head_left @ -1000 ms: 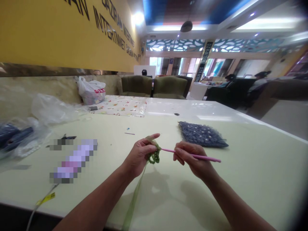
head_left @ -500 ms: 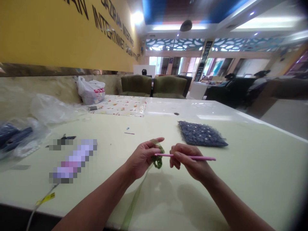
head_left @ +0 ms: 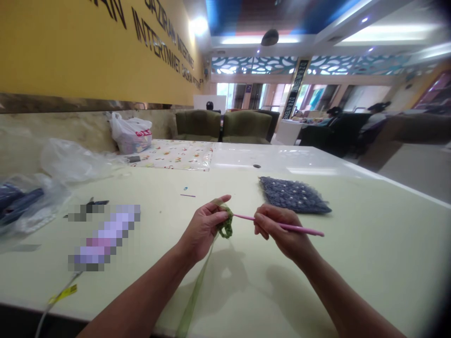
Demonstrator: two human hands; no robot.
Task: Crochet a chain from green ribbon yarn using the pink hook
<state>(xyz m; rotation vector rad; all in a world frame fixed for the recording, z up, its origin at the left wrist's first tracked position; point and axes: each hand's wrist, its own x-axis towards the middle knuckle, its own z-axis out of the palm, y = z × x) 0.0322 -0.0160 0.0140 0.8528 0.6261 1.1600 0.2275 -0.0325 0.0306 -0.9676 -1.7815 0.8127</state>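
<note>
Between the thumb and fingers of my left hand (head_left: 204, 225) is a small green crochet piece (head_left: 226, 227), its lower loop hanging free. A sheer green ribbon (head_left: 197, 293) trails from it down past the table's front edge. My right hand (head_left: 280, 225) grips a pink crochet hook (head_left: 303, 229) like a pen, its thin tip at the right side of the green piece. Whether the tip sits inside a stitch is too small to tell. Beyond my right hand lies a dark blue-grey crocheted piece (head_left: 294, 195) dotted with pearl-like beads.
On the left are a blurred-out lilac object (head_left: 109, 237) with a cable (head_left: 52, 303), dark snips (head_left: 93, 205) and clear plastic bags (head_left: 70, 162). A thin purple stick (head_left: 188, 195) lies ahead. A white carrier bag (head_left: 130, 134) stands at the back; people sit beyond.
My left hand and the green piece have risen slightly. The hook has tilted, its tip now higher and its back end lower, with my right hand a little farther from the left.
</note>
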